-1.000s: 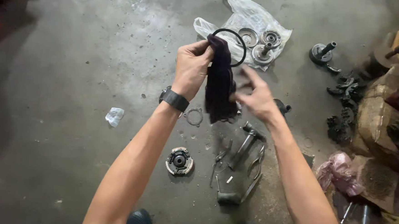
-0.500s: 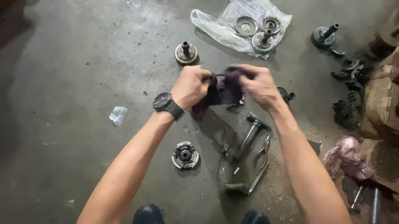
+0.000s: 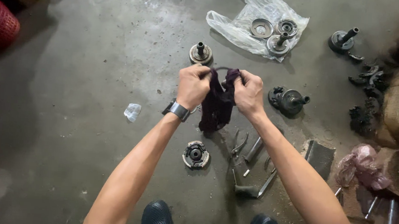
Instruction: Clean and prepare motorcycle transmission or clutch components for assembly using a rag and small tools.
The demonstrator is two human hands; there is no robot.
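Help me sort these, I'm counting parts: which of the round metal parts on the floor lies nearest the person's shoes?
The round clutch-like disc below the left forearm, just ahead of the shoes. The other round parts lie farther up, beyond the hands or on the plastic bag.

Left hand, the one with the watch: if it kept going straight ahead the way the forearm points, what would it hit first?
Probably the round metal part with a shaft on the floor just beyond the left hand; depth is unclear.

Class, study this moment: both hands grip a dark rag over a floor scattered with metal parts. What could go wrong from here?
1. The dark rag bunched between the left hand and right hand hides a thin ring; it might slip out unnoticed.
2. Pliers and a clutch part lie near the shoes, possibly a tripping hazard.
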